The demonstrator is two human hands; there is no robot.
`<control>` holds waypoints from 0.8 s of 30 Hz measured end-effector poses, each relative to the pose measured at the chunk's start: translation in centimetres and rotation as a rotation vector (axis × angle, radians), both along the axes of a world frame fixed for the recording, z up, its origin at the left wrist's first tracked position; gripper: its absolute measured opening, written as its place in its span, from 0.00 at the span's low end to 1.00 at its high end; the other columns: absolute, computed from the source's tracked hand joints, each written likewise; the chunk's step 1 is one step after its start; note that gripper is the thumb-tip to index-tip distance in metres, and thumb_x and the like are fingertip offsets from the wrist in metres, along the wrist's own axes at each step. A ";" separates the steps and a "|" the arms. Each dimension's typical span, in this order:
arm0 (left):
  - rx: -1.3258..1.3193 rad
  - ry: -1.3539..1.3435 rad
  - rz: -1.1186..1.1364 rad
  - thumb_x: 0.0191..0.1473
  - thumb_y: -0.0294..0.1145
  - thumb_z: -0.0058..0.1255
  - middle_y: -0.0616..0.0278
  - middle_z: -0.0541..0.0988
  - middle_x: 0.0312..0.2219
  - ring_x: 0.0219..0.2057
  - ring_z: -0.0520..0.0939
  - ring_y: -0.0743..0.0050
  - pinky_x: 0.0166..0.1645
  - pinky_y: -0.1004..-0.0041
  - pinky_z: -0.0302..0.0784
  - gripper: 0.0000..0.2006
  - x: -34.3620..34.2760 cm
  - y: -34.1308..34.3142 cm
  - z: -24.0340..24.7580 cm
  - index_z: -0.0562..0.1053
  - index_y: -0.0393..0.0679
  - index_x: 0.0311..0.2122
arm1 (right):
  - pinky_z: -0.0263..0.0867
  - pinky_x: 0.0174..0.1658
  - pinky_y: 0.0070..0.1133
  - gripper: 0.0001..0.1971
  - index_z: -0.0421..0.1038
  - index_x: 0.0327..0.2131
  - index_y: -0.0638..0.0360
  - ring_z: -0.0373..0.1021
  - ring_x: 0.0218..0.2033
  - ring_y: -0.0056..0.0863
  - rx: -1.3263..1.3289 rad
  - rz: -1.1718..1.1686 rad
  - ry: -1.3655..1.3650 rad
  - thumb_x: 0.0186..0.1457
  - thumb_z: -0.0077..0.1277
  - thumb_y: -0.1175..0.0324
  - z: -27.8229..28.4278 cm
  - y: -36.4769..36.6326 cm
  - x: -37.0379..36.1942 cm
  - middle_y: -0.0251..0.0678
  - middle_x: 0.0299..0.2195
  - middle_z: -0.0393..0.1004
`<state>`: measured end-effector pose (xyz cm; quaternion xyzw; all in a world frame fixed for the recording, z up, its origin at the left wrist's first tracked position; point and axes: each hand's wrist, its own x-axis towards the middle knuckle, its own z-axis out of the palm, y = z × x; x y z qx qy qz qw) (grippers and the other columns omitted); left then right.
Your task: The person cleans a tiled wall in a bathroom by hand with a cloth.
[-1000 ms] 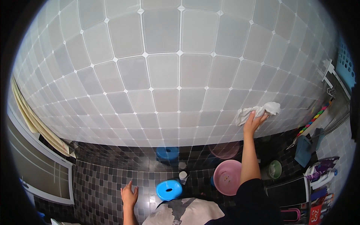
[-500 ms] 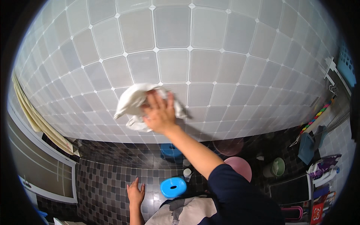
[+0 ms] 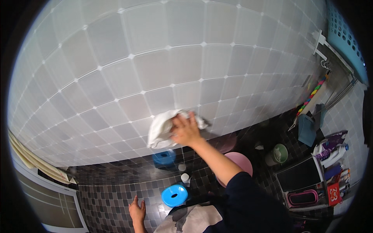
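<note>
My right hand [image 3: 185,130] presses a crumpled white cloth [image 3: 160,131] against the light grey tiled wall [image 3: 151,70]. Its fingers are spread over the cloth, which bunches out to the left of the hand. The cloth's lower edge hangs close to where the pale tiles meet the dark ones. Lower down, my left hand [image 3: 137,210] hangs over the dark tiled floor, holding nothing, with fingers apart. Nearest to it, on the right, stands a blue plastic stool [image 3: 174,195] with a slot in its top.
Beyond the stool stands a white-capped container [image 3: 185,178]. A pink basin [image 3: 239,162] lies partly behind my right arm, and a green bucket [image 3: 276,155] stands farther right. Bottles [image 3: 335,156], a blue dustpan [image 3: 307,130] and a blue basket [image 3: 347,37] line the right side. A cream curtain [image 3: 39,157] hangs left.
My right hand and the cloth have slid a little lower on the wall, toward the dark tiles. The view has tilted and shifted. My left hand still hangs open.
</note>
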<state>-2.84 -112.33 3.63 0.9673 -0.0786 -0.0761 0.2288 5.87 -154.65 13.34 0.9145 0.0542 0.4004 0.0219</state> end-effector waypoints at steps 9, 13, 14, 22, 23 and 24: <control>0.015 -0.055 -0.195 0.51 0.39 0.52 0.45 0.78 0.39 0.42 0.77 0.48 0.58 0.54 0.62 0.25 1.5 -6.6 2.1 0.68 0.40 0.53 | 0.30 0.62 0.56 0.29 0.63 0.53 0.62 0.40 0.62 0.60 0.332 -0.527 -0.317 0.50 0.44 0.53 -0.7 -23.2 -11.7 0.57 0.59 0.49; 0.016 -0.083 -0.224 0.51 0.39 0.53 0.46 0.78 0.39 0.42 0.78 0.49 0.58 0.54 0.62 0.25 1.5 -7.5 2.4 0.68 0.40 0.54 | 0.34 0.65 0.39 0.33 0.47 0.61 0.65 0.36 0.65 0.53 1.070 -0.540 -0.776 0.59 0.39 0.54 -0.2 -25.6 -12.1 0.56 0.62 0.41; 0.021 -0.079 -0.225 0.50 0.39 0.53 0.46 0.78 0.40 0.42 0.78 0.50 0.58 0.54 0.62 0.25 1.4 -7.8 2.5 0.68 0.41 0.54 | 0.34 0.65 0.38 0.34 0.46 0.62 0.65 0.35 0.65 0.52 1.101 -0.545 -0.786 0.59 0.38 0.52 -1.0 -26.0 -12.3 0.55 0.63 0.40; 0.045 -0.024 -0.197 0.51 0.39 0.52 0.49 0.78 0.43 0.46 0.77 0.50 0.59 0.55 0.61 0.25 0.6 -5.9 2.5 0.67 0.40 0.54 | 0.28 0.65 0.43 0.41 0.43 0.62 0.68 0.30 0.66 0.53 1.068 -0.565 -0.635 0.57 0.38 0.43 -3.0 -14.5 -6.8 0.56 0.64 0.34; 0.047 0.001 -0.198 0.51 0.40 0.52 0.49 0.78 0.43 0.47 0.76 0.50 0.59 0.56 0.61 0.26 0.6 -5.9 3.0 0.67 0.40 0.54 | 0.28 0.65 0.43 0.40 0.45 0.62 0.67 0.32 0.66 0.51 1.003 -0.586 -0.621 0.56 0.38 0.45 -3.0 -12.4 -6.0 0.58 0.64 0.35; 0.047 0.001 -0.200 0.51 0.40 0.52 0.49 0.78 0.43 0.46 0.76 0.50 0.59 0.56 0.62 0.26 0.7 -5.7 3.1 0.67 0.40 0.54 | 0.26 0.64 0.47 0.40 0.46 0.61 0.67 0.33 0.66 0.52 0.916 -0.567 -0.525 0.56 0.39 0.45 -3.3 -10.9 -5.4 0.59 0.63 0.35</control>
